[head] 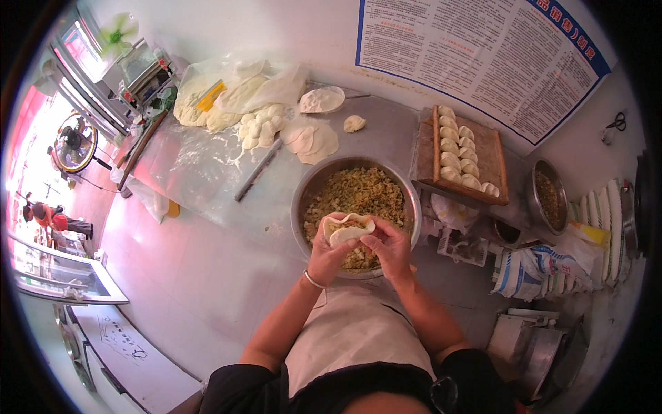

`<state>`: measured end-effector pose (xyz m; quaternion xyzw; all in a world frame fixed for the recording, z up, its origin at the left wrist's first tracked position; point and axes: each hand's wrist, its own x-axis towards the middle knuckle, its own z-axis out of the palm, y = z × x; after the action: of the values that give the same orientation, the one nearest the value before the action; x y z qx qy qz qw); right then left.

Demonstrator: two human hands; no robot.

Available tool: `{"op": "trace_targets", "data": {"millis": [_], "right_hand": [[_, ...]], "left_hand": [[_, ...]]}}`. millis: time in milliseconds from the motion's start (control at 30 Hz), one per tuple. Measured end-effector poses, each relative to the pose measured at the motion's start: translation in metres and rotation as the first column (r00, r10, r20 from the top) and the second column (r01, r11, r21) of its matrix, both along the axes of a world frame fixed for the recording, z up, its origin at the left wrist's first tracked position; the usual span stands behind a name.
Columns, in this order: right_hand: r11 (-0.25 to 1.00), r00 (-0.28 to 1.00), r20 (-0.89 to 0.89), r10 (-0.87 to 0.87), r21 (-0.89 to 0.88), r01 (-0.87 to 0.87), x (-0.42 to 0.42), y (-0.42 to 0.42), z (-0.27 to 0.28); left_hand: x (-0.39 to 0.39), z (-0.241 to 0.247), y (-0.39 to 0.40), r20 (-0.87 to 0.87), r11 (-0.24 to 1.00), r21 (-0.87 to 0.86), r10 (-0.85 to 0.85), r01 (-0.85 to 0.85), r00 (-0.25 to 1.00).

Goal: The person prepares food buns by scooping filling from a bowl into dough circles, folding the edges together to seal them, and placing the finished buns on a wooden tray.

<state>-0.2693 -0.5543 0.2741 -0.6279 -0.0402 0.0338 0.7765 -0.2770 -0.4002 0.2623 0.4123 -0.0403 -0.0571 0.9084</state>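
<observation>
Above a large metal bowl (298, 196) of chopped filling (362, 186), my left hand (331, 259) cups a dough wrapper (343, 235) folded around some filling. The fingers of my right hand (389, 246) pinch the wrapper's right end. Behind the bowl, flat dough rounds (313, 142) lie stacked beside a rolling pin (258, 169) and a pile of small dough pieces (260, 126). One shaped bun (354, 123) sits alone on the metal worktop (385, 119). To the right, a wooden tray (486, 139) holds rows of shaped buns (450, 145).
A dish of flour (321, 100) and a large dough mass (191, 106) with a yellow-handled scraper (211, 96) lie at the back left. Another metal bowl (538, 173) stands right of the tray, near sacks (522, 274). Someone stands far left (46, 215).
</observation>
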Motion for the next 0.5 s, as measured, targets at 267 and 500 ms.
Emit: {"op": "trace_targets", "data": {"millis": [267,500], "right_hand": [[0.805,0.775,0.624,0.105,-0.511,0.302,0.007,-0.014,0.016],[0.902,0.873,0.467,0.136,-0.423,0.086,0.017,-0.015,0.033]], "left_hand": [[-0.003,-0.007,-0.002,-0.010,0.996,0.049,-0.073,0.073,0.997],[0.000,0.000,0.002,0.146,0.986,0.135,-0.115,0.095,0.983]]}}
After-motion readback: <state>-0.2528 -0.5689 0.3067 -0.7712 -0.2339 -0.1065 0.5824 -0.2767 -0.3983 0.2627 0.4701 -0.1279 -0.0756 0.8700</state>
